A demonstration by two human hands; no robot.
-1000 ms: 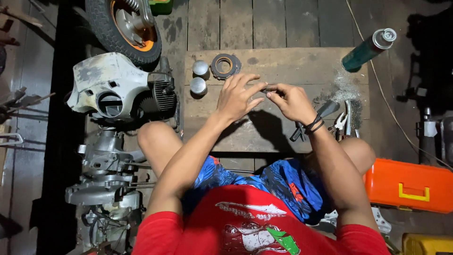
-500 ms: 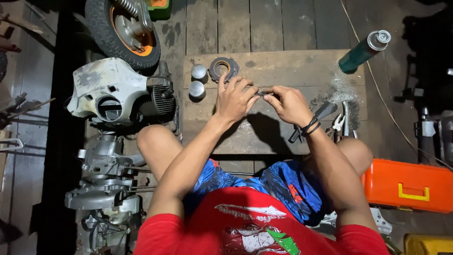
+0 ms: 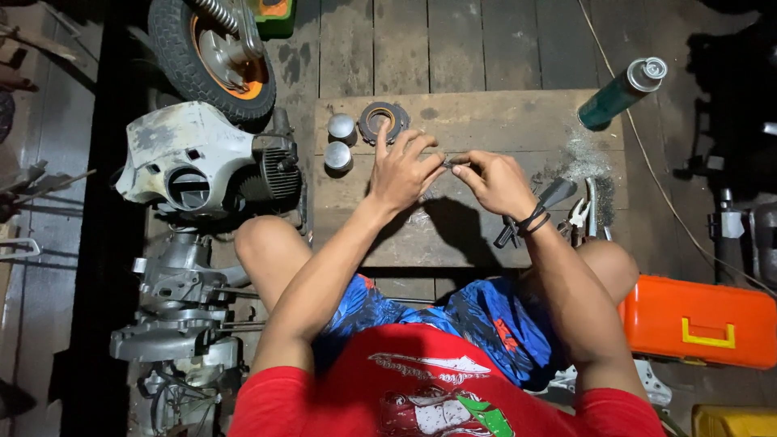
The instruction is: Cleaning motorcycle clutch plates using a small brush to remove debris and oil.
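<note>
Grey metal, small and slim, pinched between my two hands right over the middle of the wooden board [image 3: 486, 243]: my left hand [image 3: 402, 172] has thumb and bent fingers closed on one end of the little metal part [image 3: 450, 161], index finger stretched forward toward the toothed ring plate [image 3: 383, 121], and my right hand [image 3: 495, 182] grips the other end with fingertips drawn tight together (what the part is exactly, I cannot tell, it is too small and half hidden). The hold is only fingertip deep, so as I judge it a slip could send the piece down onto the board or off its edge into the dark gaps of the plank floor [image 3: 421, 40]; the metal filings [image 3: 579, 158] scattered just right of my wrist could also foul it if it lands there. Two short grey cylinders [image 3: 340, 139] stand just left of my left hand, near enough to be knocked. Pliers [image 3: 583, 212] lie beside my right wrist. For containers: a green spray can [image 3: 622, 93] with a pale cap lies tilted at the board's far right corner, a bright orange tool case [image 3: 700, 320] with a yellow latch sits by my right knee, and the white engine shroud [image 3: 190, 158] rests to my left below the tyre [image 3: 182, 57].
</note>
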